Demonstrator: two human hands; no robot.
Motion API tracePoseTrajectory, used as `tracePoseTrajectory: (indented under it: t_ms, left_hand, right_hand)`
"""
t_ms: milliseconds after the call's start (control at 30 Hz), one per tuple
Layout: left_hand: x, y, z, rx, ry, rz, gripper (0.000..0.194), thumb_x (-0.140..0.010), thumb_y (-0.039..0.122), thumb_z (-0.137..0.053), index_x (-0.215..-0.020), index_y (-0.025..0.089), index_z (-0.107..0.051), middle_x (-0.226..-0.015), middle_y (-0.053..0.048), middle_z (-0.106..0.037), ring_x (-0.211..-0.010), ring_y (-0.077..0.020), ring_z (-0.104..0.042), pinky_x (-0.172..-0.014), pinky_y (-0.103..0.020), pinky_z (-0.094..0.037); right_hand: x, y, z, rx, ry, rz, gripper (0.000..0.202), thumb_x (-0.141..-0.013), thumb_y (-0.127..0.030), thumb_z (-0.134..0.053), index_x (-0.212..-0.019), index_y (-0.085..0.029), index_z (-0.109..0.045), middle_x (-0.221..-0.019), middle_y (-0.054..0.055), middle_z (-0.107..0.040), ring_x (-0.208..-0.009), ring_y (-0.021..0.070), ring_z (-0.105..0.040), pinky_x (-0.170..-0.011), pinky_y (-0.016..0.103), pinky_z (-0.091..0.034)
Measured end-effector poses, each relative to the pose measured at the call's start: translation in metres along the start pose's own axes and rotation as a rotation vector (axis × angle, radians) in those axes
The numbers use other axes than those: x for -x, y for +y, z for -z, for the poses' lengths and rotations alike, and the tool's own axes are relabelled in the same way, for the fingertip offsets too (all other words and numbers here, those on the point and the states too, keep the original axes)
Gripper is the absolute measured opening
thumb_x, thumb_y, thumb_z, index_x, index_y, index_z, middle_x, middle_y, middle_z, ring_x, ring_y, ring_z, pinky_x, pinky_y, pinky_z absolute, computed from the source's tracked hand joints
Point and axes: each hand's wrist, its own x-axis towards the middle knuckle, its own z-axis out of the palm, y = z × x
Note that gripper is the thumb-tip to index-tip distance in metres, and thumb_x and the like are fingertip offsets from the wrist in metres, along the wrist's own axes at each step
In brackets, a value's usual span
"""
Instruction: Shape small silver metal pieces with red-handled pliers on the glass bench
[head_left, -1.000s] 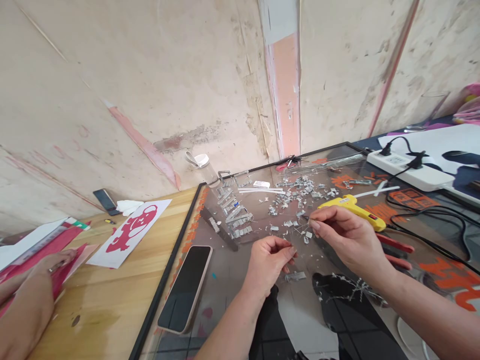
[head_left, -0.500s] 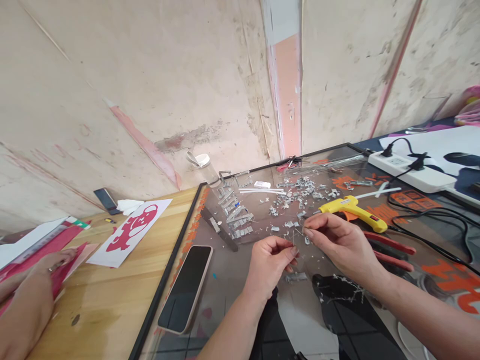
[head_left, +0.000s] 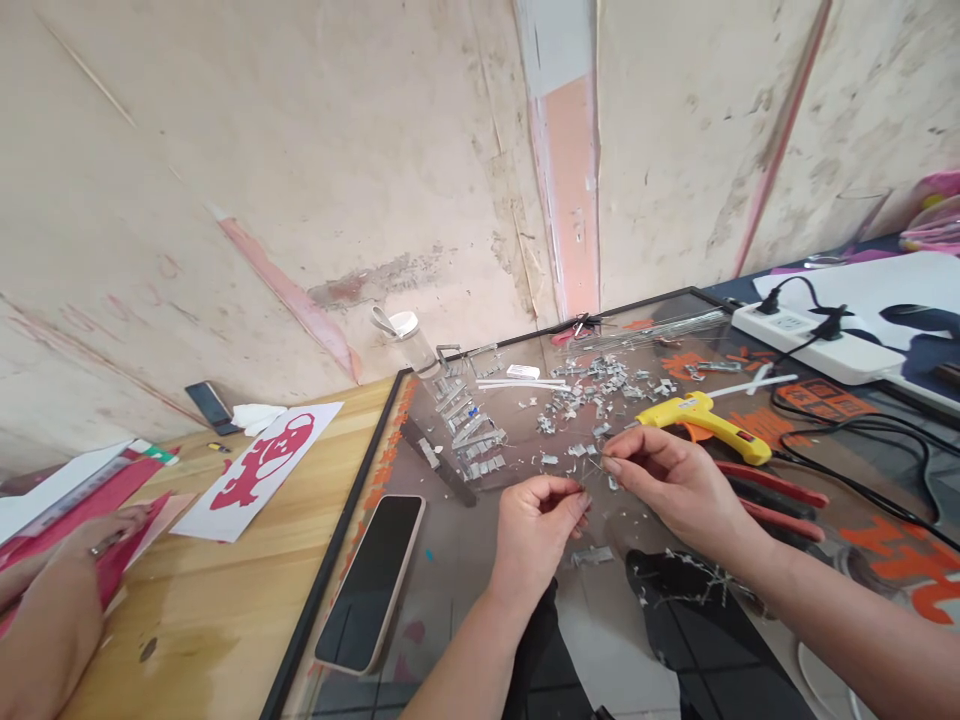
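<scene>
My left hand [head_left: 536, 530] is closed in a pinch over the glass-topped table, its fingertips on a thin, wire-like piece too small to make out well. To its right, my right hand [head_left: 664, 485] pinches too, with what looks like a fine wire between thumb and forefinger. The two sets of fingertips are a short gap apart. Small metal pieces [head_left: 611, 385] lie scattered beyond them. A bent metal strip [head_left: 592, 555] rests just below my fingers. Behind my right hand sits a yellow glue gun [head_left: 705, 420], and red-handled pliers [head_left: 780, 500] are partly hidden by that hand.
A phone [head_left: 371, 585] lies left of my left hand. Further off stand a clear bottle [head_left: 412, 345] and a white power strip [head_left: 817, 340] with cables. At the left, another person's hands work on red paper [head_left: 142, 540] beside a paper cutting [head_left: 262, 470].
My hands have barely moved and keep their pinches. The view has shifted slightly. At the left, the other person's hand has changed its pose a little on the red paper.
</scene>
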Motion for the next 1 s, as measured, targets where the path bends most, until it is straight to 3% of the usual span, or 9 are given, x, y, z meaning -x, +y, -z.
tracePoseTrajectory:
  t_ms: [200, 300, 433, 600, 767, 867, 1000]
  left_hand:
    - [-0.0006, 0.0022, 0.0003, 0.039, -0.021, 0.010, 0.025, -0.061, 0.022, -0.072, -0.081, 0.016, -0.059, -0.055, 0.002, -0.061, -0.047, -0.0117, -0.055, -0.047, -0.023, -0.045]
    - [0.0000, 0.0029, 0.0013, 0.020, -0.047, -0.006, 0.029, -0.063, 0.019, -0.070, -0.090, 0.015, -0.060, -0.057, 0.003, -0.061, -0.049, -0.0113, -0.055, -0.049, -0.023, -0.046]
    - [-0.0003, 0.0004, 0.0026, 0.027, -0.079, 0.006, 0.021, -0.062, 0.018, -0.070, -0.081, 0.013, -0.065, -0.055, 0.002, -0.059, -0.048, -0.0107, -0.054, -0.049, -0.023, -0.045]
    - [-0.0009, -0.0021, 0.0033, 0.034, -0.121, 0.024, 0.023, -0.064, 0.023, -0.070, -0.084, 0.014, -0.069, -0.057, 0.000, -0.060, -0.050, -0.0115, -0.053, -0.050, -0.024, -0.045]
    - [0.0018, 0.0010, 0.0006, -0.089, -0.137, -0.055, 0.014, -0.071, 0.022, -0.062, -0.075, 0.014, -0.072, -0.054, 0.000, -0.056, -0.052, -0.0102, -0.047, -0.051, -0.022, -0.040]
    - [0.0030, 0.0004, -0.0015, -0.156, -0.108, -0.093, 0.014, -0.072, 0.023, -0.061, -0.066, 0.014, -0.070, -0.052, 0.001, -0.054, -0.051, -0.0099, -0.046, -0.050, -0.022, -0.037]
    - [0.0028, -0.0046, -0.0020, -0.163, -0.086, -0.129, 0.022, -0.073, 0.027, -0.062, -0.056, 0.014, -0.064, -0.051, 0.001, -0.053, -0.050, -0.0091, -0.044, -0.050, -0.022, -0.035]
  right_hand:
    - [0.0019, 0.0062, 0.0001, 0.201, -0.052, 0.164, 0.009, -0.079, -0.030, -0.055, -0.076, -0.022, -0.057, -0.080, 0.003, -0.063, -0.075, 0.0170, -0.058, -0.070, 0.029, -0.046]
    - [0.0011, 0.0049, 0.0009, 0.202, -0.073, 0.140, 0.010, -0.080, -0.031, -0.054, -0.076, -0.022, -0.056, -0.079, 0.003, -0.063, -0.074, 0.0165, -0.058, -0.069, 0.029, -0.046]
    - [-0.0004, 0.0030, 0.0030, 0.192, -0.087, 0.122, 0.013, -0.080, -0.034, -0.054, -0.076, -0.022, -0.055, -0.078, 0.002, -0.062, -0.073, 0.0165, -0.058, -0.068, 0.029, -0.047]
    - [0.0021, 0.0046, 0.0014, 0.353, -0.171, 0.402, 0.007, -0.082, -0.024, -0.050, -0.079, -0.024, -0.056, -0.081, 0.004, -0.064, -0.076, 0.0168, -0.059, -0.071, 0.031, -0.048]
    - [0.0046, 0.0094, -0.0042, 0.421, -0.247, 0.586, 0.016, -0.083, -0.015, -0.046, -0.086, -0.023, -0.059, -0.085, 0.006, -0.063, -0.079, 0.0160, -0.058, -0.070, 0.030, -0.048]
    - [0.0050, 0.0113, -0.0055, 0.480, -0.210, 0.600, 0.016, -0.083, -0.015, -0.046, -0.086, -0.022, -0.061, -0.088, 0.007, -0.061, -0.080, 0.0163, -0.057, -0.071, 0.031, -0.048]
    - [0.0041, 0.0079, -0.0040, 0.452, -0.205, 0.494, 0.018, -0.084, -0.021, -0.047, -0.088, -0.024, -0.065, -0.089, 0.006, -0.056, -0.082, 0.0162, -0.056, -0.073, 0.030, -0.048]
